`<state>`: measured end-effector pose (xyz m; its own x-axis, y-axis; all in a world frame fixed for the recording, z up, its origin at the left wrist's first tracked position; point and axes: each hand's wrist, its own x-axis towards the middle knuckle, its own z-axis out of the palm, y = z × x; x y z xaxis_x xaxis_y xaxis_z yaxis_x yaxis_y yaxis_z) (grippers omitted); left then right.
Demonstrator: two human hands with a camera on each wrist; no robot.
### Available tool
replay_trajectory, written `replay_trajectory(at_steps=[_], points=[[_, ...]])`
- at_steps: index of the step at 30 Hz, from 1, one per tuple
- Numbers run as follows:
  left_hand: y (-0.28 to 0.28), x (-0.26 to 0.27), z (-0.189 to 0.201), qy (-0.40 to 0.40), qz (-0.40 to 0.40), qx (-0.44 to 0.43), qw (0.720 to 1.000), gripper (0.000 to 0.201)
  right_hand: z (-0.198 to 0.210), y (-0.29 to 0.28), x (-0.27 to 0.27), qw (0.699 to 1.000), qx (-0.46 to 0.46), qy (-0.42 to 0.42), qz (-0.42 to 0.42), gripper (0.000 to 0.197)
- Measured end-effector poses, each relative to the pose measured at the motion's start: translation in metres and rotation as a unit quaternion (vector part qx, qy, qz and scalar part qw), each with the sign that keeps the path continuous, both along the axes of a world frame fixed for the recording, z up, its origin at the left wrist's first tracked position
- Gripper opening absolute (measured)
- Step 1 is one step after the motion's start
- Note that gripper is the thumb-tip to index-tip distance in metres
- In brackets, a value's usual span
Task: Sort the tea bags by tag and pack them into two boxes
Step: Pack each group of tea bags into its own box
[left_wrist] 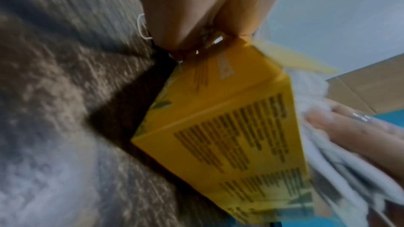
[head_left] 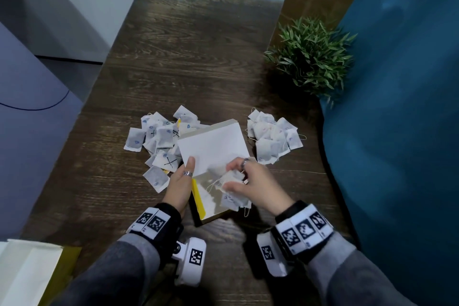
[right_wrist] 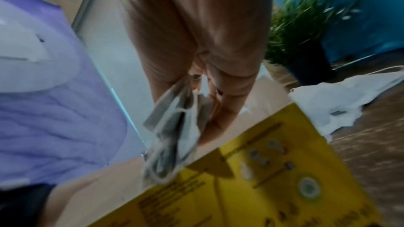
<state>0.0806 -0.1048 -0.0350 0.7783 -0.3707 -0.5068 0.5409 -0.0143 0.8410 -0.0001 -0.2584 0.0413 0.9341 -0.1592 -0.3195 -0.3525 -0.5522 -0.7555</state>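
A yellow tea box (head_left: 198,197) (left_wrist: 229,127) (right_wrist: 273,179) stands open on the wooden table, its white lid (head_left: 213,146) raised. My left hand (head_left: 180,181) (left_wrist: 203,15) grips the box's left side, thumb up on the lid. Over the box's opening my right hand (head_left: 248,181) (right_wrist: 196,49) holds a bunch of tea bags (head_left: 232,185) (right_wrist: 172,137). One pile of tea bags (head_left: 159,139), some marked with a black X, lies left of the box. Another pile (head_left: 273,136) (right_wrist: 341,106) lies to its right.
A potted green plant (head_left: 310,57) (right_wrist: 306,32) stands at the table's right edge, next to a blue surface (head_left: 397,107). A white and yellow paper bag (head_left: 27,273) sits at the near left corner. Beyond the piles the table (head_left: 193,57) runs on.
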Motion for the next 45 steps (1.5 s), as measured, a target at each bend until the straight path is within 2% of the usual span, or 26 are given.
replay_trajectory(at_steps=[3, 5, 7, 10, 13, 15, 17, 18, 20, 22, 24, 25, 27, 28, 29, 32, 33, 35, 37, 39, 42, 45], points=[[0.002, 0.000, -0.003, -0.004, -0.006, -0.004, 1.000, 0.081, -0.014, 0.011, 0.017, 0.996, -0.046, 0.073, 0.019, 0.023], [0.003, 0.000, -0.004, -0.010, -0.006, -0.004, 1.000, 0.079, -0.026, 0.016, 0.026, 0.987, -0.096, 0.121, 0.035, 0.026], [0.003, 0.000, -0.004, -0.012, -0.004, 0.001, 1.000, 0.075, -0.034, 0.021, 0.031, 0.984, -0.109, 0.136, 0.047, 0.027], [0.003, -0.001, -0.001, -0.021, -0.007, 0.013, 1.000, 0.065, -0.043, 0.025, 0.033, 0.989, -0.038, 0.137, 0.028, 0.029], [0.002, -0.003, 0.008, -0.026, -0.006, 0.018, 0.999, 0.056, -0.048, 0.021, 0.031, 0.989, 0.030, 0.146, -0.004, 0.021], [0.002, -0.003, 0.010, -0.026, -0.003, 0.015, 1.000, 0.052, -0.048, 0.015, 0.028, 0.985, 0.046, 0.166, 0.018, 0.034], [0.002, -0.004, 0.010, -0.023, 0.000, 0.008, 1.000, 0.058, -0.047, 0.010, 0.025, 0.981, 0.001, 0.183, 0.071, 0.050], [0.003, -0.004, 0.007, -0.019, 0.002, 0.004, 1.000, 0.066, -0.046, 0.009, 0.024, 0.978, -0.059, 0.174, 0.099, 0.052], [0.004, -0.003, 0.000, -0.012, 0.007, -0.001, 1.000, 0.080, -0.041, 0.009, 0.020, 0.969, -0.172, 0.131, 0.120, 0.044], [0.005, -0.002, -0.005, -0.008, 0.006, -0.002, 1.000, 0.083, -0.027, 0.005, 0.018, 0.983, -0.157, 0.058, 0.079, 0.027], [0.005, -0.003, -0.005, -0.007, 0.010, -0.012, 1.000, 0.082, -0.008, -0.010, 0.018, 0.996, -0.057, -0.045, -0.043, 0.014], [0.005, -0.003, -0.004, -0.007, 0.011, -0.021, 1.000, 0.080, 0.000, -0.023, 0.020, 0.986, -0.019, -0.105, -0.129, 0.014], [0.006, -0.003, -0.003, -0.001, 0.011, -0.031, 0.999, 0.079, 0.002, -0.059, 0.024, 0.948, -0.017, -0.179, -0.263, 0.011], [0.006, -0.003, -0.002, 0.003, 0.012, -0.030, 0.999, 0.079, -0.004, -0.080, 0.025, 0.939, -0.042, -0.178, -0.292, 0.005], [0.005, -0.002, -0.002, 0.007, 0.012, -0.028, 1.000, 0.079, -0.014, -0.098, 0.028, 0.939, -0.068, -0.147, -0.304, 0.007], [0.004, -0.003, 0.001, 0.018, 0.014, -0.015, 1.000, 0.063, -0.047, -0.137, 0.031, 0.947, -0.085, 0.042, -0.306, 0.068], [0.004, -0.003, 0.003, 0.020, 0.015, -0.012, 1.000, 0.059, -0.054, -0.142, 0.032, 0.948, -0.090, 0.080, -0.293, 0.084], [0.003, -0.003, 0.005, 0.021, 0.016, -0.010, 1.000, 0.051, -0.062, -0.144, 0.036, 0.952, -0.094, 0.090, -0.277, 0.100], [0.001, -0.004, 0.008, 0.013, 0.018, -0.011, 1.000, 0.038, -0.065, -0.141, 0.041, 0.953, -0.075, 0.051, -0.288, 0.101], [-0.001, -0.005, 0.010, 0.008, 0.016, -0.018, 1.000, 0.032, -0.068, -0.137, 0.044, 0.949, -0.048, 0.032, -0.311, 0.094], [-0.002, -0.005, 0.009, 0.004, 0.018, -0.024, 1.000, 0.031, -0.073, -0.132, 0.043, 0.942, -0.037, 0.018, -0.333, 0.078], [-0.002, -0.005, 0.010, 0.010, 0.025, -0.023, 0.999, 0.031, -0.070, -0.130, 0.039, 0.949, -0.037, 0.011, -0.312, 0.057]])
